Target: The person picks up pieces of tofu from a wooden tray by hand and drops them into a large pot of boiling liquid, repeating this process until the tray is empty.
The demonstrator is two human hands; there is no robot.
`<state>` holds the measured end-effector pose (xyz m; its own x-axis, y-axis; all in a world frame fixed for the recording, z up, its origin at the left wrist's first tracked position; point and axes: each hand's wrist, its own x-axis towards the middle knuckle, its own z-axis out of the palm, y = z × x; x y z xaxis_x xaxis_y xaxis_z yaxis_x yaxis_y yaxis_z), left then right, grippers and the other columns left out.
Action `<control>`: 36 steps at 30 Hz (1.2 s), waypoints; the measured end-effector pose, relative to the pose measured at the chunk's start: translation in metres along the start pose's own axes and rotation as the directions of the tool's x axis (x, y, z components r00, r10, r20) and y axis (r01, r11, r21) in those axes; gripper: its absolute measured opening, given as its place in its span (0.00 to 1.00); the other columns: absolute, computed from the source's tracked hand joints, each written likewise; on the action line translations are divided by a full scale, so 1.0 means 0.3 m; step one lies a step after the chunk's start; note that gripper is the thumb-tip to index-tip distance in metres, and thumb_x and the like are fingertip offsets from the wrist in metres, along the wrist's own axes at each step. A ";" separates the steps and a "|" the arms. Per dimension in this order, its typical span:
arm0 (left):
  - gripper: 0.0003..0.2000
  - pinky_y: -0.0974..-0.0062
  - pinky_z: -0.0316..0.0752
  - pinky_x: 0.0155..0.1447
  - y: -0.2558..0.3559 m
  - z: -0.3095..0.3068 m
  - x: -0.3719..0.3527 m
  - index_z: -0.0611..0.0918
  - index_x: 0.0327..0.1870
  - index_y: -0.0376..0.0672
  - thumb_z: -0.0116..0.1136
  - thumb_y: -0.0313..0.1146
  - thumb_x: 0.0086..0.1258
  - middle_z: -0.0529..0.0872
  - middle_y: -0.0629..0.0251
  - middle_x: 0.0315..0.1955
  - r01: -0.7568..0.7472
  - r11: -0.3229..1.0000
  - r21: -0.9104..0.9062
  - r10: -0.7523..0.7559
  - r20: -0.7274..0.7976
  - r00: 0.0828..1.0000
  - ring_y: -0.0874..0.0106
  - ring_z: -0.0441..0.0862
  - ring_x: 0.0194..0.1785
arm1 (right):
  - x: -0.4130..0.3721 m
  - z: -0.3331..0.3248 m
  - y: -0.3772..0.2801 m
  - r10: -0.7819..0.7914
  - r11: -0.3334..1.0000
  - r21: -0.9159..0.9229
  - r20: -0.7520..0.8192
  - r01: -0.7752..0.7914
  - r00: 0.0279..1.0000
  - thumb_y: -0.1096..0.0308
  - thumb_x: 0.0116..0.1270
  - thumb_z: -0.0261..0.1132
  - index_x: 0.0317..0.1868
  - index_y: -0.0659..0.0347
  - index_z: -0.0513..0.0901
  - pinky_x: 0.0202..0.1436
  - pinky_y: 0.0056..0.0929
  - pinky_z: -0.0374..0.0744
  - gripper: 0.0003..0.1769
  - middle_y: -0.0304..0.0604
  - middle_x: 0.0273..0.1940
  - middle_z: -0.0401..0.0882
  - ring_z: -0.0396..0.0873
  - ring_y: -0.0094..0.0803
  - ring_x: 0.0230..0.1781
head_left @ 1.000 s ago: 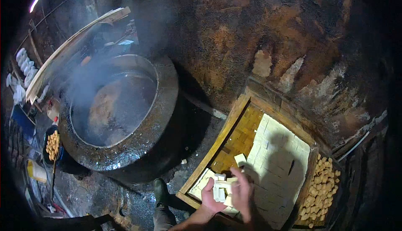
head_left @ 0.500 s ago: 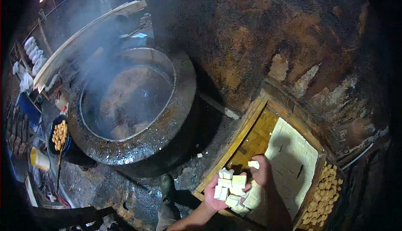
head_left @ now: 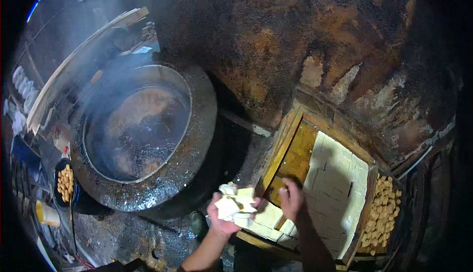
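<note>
A heap of white tofu pieces lies in my left hand, palm up, just left of the wooden tray's near corner. My right hand hovers over the tray, fingers apart, with nothing visible in it. Inside the wooden tray, a white tofu slab cut into blocks covers the right and near parts. A bare strip of woven yellow-brown mat shows along the left side. The shadow of my head and arm falls across the slab.
To the left stands a large round cauldron of steaming dark liquid. Brown fried pieces fill a container right of the tray and a dark bucket at far left. A yellow-white pail and a stained wall are also near.
My left hand has moved left with the tofu heap, away from the tray. My right hand no longer shows the tofu piece it held. The whole view has shifted slightly.
</note>
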<state>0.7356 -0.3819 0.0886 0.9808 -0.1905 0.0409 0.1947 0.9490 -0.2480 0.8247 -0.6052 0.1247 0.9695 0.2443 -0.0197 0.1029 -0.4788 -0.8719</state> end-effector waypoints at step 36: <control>0.27 0.63 0.68 0.77 0.901 0.176 -0.394 0.72 0.77 0.32 0.55 0.39 0.83 0.80 0.46 0.71 0.299 -0.425 0.854 0.654 0.062 0.754 0.57 0.77 0.74 | -0.253 0.182 0.056 -0.130 0.895 -0.370 0.315 0.248 0.940 0.55 0.71 0.69 0.63 0.63 0.82 0.63 0.47 0.81 0.26 0.57 0.52 0.84 0.85 0.52 0.56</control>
<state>0.6725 -0.0897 0.0678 0.8671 0.4929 -0.0717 0.2179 -0.2460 0.9445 0.7407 -0.5856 0.0849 0.8282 0.5573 -0.0591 0.4147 -0.6803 -0.6043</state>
